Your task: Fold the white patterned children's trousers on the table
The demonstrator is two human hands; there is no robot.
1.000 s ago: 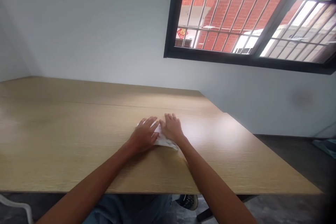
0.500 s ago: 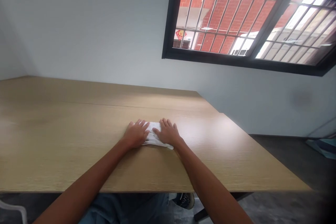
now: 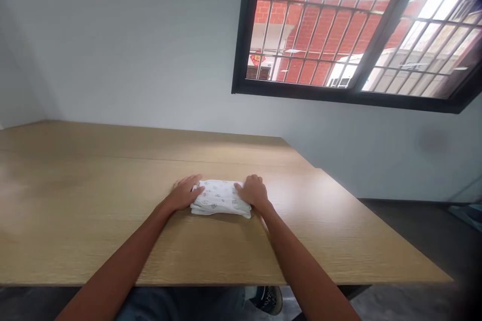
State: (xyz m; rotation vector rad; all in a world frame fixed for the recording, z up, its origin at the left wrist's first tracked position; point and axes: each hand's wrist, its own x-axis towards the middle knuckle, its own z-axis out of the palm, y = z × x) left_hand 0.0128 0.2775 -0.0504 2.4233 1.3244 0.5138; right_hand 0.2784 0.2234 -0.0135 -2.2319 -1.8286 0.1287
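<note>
- Folded cloth (image 3: pixel 220 198): white, small print, soft and light, limp, will give under a grip; take hold at the short ends
- Long axis runs left-right, roughly along the counter's near edge; flat, not tilted
- Sits on the counter (image 3: pixel 94 220), mid-front, near the edge
- Left hand (image 3: pixel 183 192) and right hand (image 3: pixel 253 191) touch opposite ends
- Fingers close together, resting on the cloth, no pinch

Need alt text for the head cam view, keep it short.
A person's left hand and right hand rest on opposite ends of a folded white cloth with a small print, on a light wood tabletop. Beyond the table, a barred window with a black frame looks out on a red brick wall.
</note>
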